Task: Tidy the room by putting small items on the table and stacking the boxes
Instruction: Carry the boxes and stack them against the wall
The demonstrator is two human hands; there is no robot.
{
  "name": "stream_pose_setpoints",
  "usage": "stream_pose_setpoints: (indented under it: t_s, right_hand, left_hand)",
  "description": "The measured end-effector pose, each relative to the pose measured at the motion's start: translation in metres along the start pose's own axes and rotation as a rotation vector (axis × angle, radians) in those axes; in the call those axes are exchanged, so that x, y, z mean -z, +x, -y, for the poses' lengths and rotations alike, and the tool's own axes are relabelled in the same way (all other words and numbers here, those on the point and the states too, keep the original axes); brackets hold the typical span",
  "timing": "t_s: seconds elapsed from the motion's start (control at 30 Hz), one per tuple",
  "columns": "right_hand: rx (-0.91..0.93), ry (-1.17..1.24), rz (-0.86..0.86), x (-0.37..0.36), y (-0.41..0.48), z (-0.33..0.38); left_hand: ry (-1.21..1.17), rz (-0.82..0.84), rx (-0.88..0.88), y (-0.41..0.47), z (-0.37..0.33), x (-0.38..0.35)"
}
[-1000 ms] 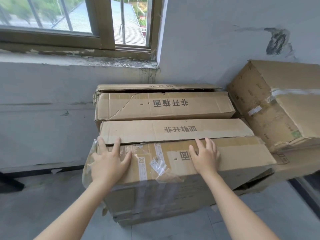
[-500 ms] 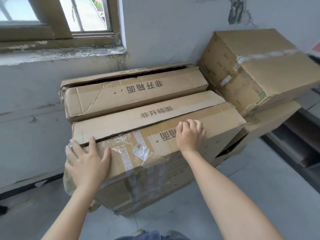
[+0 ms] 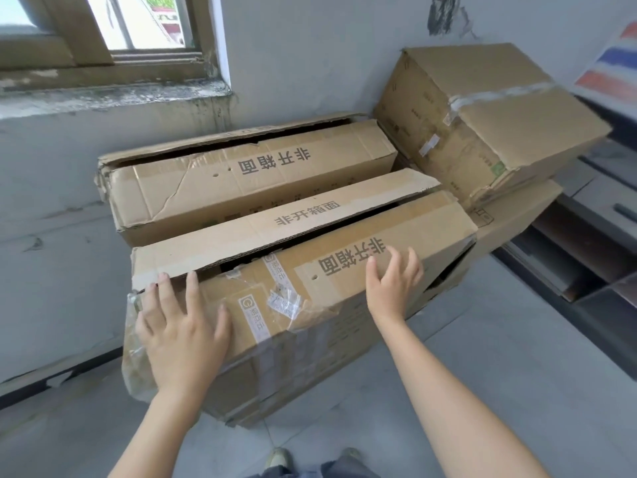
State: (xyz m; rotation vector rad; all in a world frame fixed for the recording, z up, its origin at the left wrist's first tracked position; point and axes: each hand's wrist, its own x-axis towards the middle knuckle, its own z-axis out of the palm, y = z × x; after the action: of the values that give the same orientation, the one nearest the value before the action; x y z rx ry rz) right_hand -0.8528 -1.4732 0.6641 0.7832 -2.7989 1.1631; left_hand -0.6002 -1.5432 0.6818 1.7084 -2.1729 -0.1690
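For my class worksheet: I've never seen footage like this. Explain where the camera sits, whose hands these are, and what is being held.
There is no machine here. A person wears a wide-angle camera on the head, looking down at their own arms. The left hand lies flat on the near corner of a long cardboard box on the floor. The right hand is open at the box's printed top. Nothing is gripped. A second long box lies behind, and a taped box sits on a flatter box at the right.
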Motion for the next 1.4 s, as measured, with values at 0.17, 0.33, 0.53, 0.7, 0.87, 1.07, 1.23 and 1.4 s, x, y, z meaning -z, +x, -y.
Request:
stream_pose_setpoints:
  t_s: [0.17,0.33,0.53,0.7,0.87,1.07,1.23,1.4]
  right_hand:
    - [-0.657,0.604,0.338,0.022,0.009,0.014]
    - [-0.543,0.576,0.517,0.015,0.015,0.036]
    - [-0.49,0.559,0.543,0.014,0.017,0.029]
    - [-0.524,0.584,0.529,0.017,0.022,0.015]
    - [-0.556,0.626,0.504,0.017,0.017,0.012]
    - [-0.585,0.615,0.437,0.015,-0.001,0.011]
    - [-0.572,0.572,0.43,0.015,-0.005,0.009]
    - [-0.549,0.573,0.413,0.021,-0.014,0.002]
  left_hand:
    - [0.013,0.023,0.129,0.008,0.006,0.001]
    - [0.017,0.057,0.167,0.027,0.027,0.009]
    - [-0.026,0.033,0.171,0.034,0.026,0.01]
    - [0.007,-0.05,0.067,0.035,0.002,0.004]
    - [-0.091,-0.154,0.048,0.027,0.009,-0.001]
    - [-0.054,-0.193,-0.072,0.014,0.007,0.001]
    - [-0.049,-0.141,-0.067,0.005,-0.005,0.006]
    - [-0.093,-0.081,-0.177,0.001,-0.028,0.007]
